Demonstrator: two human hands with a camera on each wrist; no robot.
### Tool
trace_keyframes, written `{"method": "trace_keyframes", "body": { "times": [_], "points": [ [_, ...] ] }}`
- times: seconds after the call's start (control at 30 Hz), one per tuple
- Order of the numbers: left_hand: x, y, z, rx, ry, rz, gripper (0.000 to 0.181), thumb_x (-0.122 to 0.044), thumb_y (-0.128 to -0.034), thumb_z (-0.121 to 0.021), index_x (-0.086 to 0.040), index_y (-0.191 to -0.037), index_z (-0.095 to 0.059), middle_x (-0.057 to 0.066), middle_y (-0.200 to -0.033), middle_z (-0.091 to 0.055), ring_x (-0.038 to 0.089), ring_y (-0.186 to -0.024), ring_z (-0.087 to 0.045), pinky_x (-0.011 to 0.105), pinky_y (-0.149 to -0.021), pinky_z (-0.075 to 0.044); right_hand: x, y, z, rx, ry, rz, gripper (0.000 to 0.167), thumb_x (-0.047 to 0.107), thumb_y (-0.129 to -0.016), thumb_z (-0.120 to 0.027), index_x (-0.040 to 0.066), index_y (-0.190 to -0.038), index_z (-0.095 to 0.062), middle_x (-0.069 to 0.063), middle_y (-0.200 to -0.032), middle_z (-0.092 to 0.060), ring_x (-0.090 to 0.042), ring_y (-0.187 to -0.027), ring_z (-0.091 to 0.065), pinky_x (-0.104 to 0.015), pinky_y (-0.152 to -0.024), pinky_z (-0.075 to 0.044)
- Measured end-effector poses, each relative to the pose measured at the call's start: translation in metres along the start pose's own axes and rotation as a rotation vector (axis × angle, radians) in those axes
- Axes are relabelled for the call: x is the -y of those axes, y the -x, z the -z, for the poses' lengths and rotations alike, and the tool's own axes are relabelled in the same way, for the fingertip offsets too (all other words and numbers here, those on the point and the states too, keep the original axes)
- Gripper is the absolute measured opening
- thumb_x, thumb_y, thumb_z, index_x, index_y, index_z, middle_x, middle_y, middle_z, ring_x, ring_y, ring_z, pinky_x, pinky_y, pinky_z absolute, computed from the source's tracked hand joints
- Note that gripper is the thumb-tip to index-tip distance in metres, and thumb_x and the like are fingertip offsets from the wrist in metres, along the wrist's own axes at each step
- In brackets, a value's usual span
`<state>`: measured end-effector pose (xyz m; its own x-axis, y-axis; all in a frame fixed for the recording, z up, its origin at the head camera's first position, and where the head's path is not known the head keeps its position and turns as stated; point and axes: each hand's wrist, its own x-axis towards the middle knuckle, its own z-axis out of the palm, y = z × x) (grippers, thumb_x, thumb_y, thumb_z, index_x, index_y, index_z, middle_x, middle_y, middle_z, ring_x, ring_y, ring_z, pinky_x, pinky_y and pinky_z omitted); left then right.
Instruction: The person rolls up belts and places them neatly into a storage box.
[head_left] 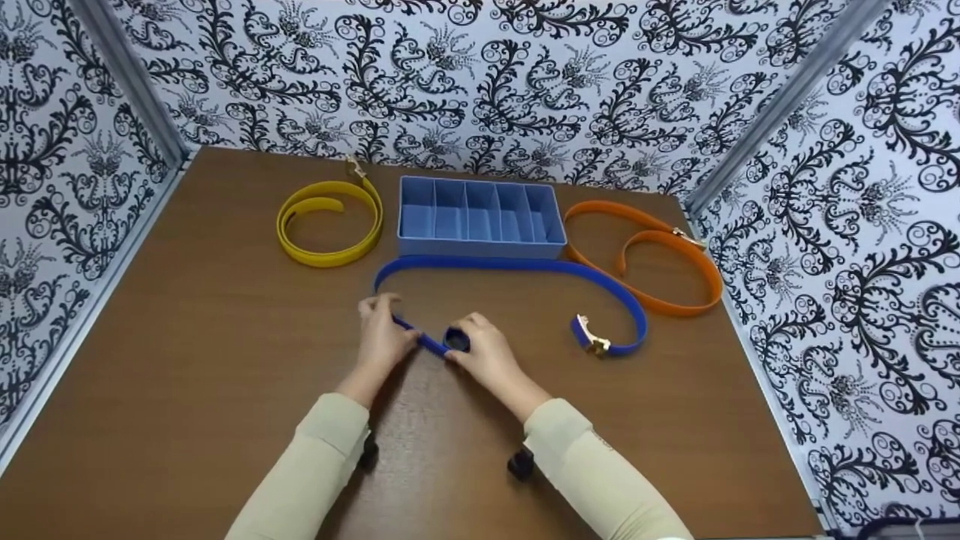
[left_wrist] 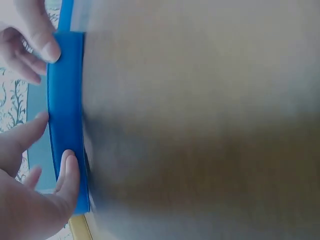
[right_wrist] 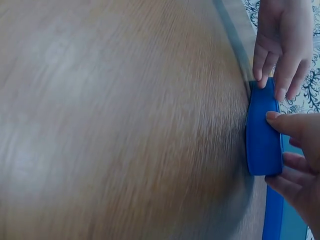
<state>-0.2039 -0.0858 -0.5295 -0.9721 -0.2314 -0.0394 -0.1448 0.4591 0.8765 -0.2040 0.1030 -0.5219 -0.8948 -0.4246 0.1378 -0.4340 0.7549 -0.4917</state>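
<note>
A blue belt (head_left: 487,262) stands on its edge in a wide loop on the table, its gold buckle (head_left: 594,339) at the right end. At its other end, a small coil (head_left: 457,340) is wound up under my right hand (head_left: 491,354), which pinches it between thumb and fingers. My left hand (head_left: 381,339) holds the strap just left of the coil, its thumb on the near side. Close up in the left wrist view, the left hand's thumb lies against the blue strap (left_wrist: 66,100). The right wrist view shows the right thumb on the strap's face (right_wrist: 263,140).
Behind the blue belt stands a blue-grey tray (head_left: 480,247) with several compartments. A coiled yellow belt (head_left: 330,259) lies to its left, and an orange belt (head_left: 675,306) with a gold buckle lies to its right. Patterned walls (head_left: 480,90) enclose the table's back and sides.
</note>
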Motion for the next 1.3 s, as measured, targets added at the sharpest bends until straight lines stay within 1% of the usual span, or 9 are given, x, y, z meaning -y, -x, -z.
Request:
{"method": "trace_keyframes", "body": {
  "times": [0.17,0.23,0.37,0.57,0.7,0.87,1.07,1.17,1.3],
  "points": [
    [0.002,-0.010,0.007,-0.015,0.021,0.104,0.071,-0.006,-0.0830,-0.077,-0.003,-0.143,-0.039,0.027,-0.141,-0.031,0.041,-0.120,-0.046,0.048,-0.098,-0.042,-0.004,0.000,0.001,0.032,-0.044,0.052,0.038,0.014,-0.080,-0.081,0.004,-0.115,-0.068,-0.007,-0.115,-0.062,-0.025,-0.109,-0.060,-0.037,-0.095,-0.047],
    [0.004,-0.014,0.010,-0.002,-0.003,0.106,0.072,-0.007,-0.0850,-0.075,0.001,-0.145,-0.035,0.029,-0.139,-0.034,0.040,-0.126,-0.041,0.047,-0.103,-0.038,-0.005,0.000,0.002,0.045,-0.042,0.081,0.036,0.013,-0.081,-0.080,0.004,-0.114,-0.070,-0.007,-0.117,-0.062,-0.024,-0.110,-0.059,-0.036,-0.096,-0.046],
    [0.008,-0.020,0.014,-0.004,-0.034,0.067,0.071,-0.007,-0.0839,-0.075,0.010,-0.142,-0.038,0.031,-0.129,-0.044,0.040,-0.122,-0.043,0.045,-0.104,-0.037,-0.006,-0.001,0.002,0.044,0.028,0.165,0.027,0.010,-0.083,-0.077,0.005,-0.109,-0.073,-0.007,-0.120,-0.063,-0.024,-0.114,-0.056,-0.035,-0.099,-0.043],
    [0.011,-0.022,0.013,0.014,0.008,0.058,0.066,-0.007,-0.0830,-0.075,0.012,-0.138,-0.044,0.033,-0.123,-0.047,0.041,-0.116,-0.048,0.046,-0.100,-0.042,0.000,-0.002,0.002,-0.008,0.151,0.245,0.023,-0.003,-0.081,-0.072,0.008,-0.099,-0.078,-0.007,-0.122,-0.065,-0.026,-0.113,-0.053,-0.042,-0.097,-0.043],
    [0.011,-0.023,0.011,0.023,0.024,0.070,0.067,-0.009,-0.0841,-0.076,0.009,-0.140,-0.043,0.031,-0.125,-0.047,0.039,-0.118,-0.047,0.046,-0.100,-0.041,0.007,-0.003,0.001,0.004,0.176,0.225,0.029,-0.009,-0.080,-0.066,0.010,-0.098,-0.079,-0.003,-0.128,-0.063,-0.025,-0.115,-0.052,-0.046,-0.097,-0.042],
    [0.011,-0.023,0.009,0.032,0.051,0.087,0.070,-0.010,-0.0851,-0.075,0.008,-0.143,-0.041,0.031,-0.126,-0.046,0.039,-0.118,-0.047,0.046,-0.101,-0.041,0.012,-0.003,-0.002,-0.017,0.218,0.203,0.029,-0.009,-0.082,-0.064,0.012,-0.093,-0.080,0.000,-0.124,-0.062,-0.023,-0.114,-0.051,-0.042,-0.097,-0.042],
    [0.012,-0.024,0.008,0.047,0.075,0.104,0.072,-0.011,-0.0857,-0.075,0.008,-0.144,-0.038,0.031,-0.130,-0.044,0.039,-0.120,-0.048,0.044,-0.101,-0.042,0.014,-0.002,-0.003,-0.050,0.244,0.158,0.031,-0.009,-0.081,-0.063,0.015,-0.088,-0.081,0.002,-0.109,-0.061,-0.021,-0.104,-0.054,-0.038,-0.081,-0.051],
    [0.013,-0.025,0.010,0.065,0.115,0.125,0.073,-0.009,-0.0859,-0.075,0.009,-0.145,-0.036,0.033,-0.134,-0.044,0.039,-0.124,-0.047,0.044,-0.102,-0.041,0.015,-0.003,-0.003,-0.021,0.244,0.140,0.032,-0.010,-0.080,-0.061,0.013,-0.091,-0.080,0.002,-0.102,-0.065,-0.021,-0.099,-0.060,-0.035,-0.081,-0.052],
    [0.014,-0.026,0.013,0.072,0.171,0.166,0.071,-0.006,-0.0849,-0.075,0.011,-0.143,-0.037,0.033,-0.134,-0.049,0.038,-0.124,-0.049,0.043,-0.099,-0.044,0.015,-0.006,-0.004,0.039,0.168,0.110,0.029,-0.011,-0.081,-0.059,0.008,-0.094,-0.078,-0.003,-0.098,-0.071,-0.022,-0.099,-0.066,-0.033,-0.089,-0.051]
  ]
}}
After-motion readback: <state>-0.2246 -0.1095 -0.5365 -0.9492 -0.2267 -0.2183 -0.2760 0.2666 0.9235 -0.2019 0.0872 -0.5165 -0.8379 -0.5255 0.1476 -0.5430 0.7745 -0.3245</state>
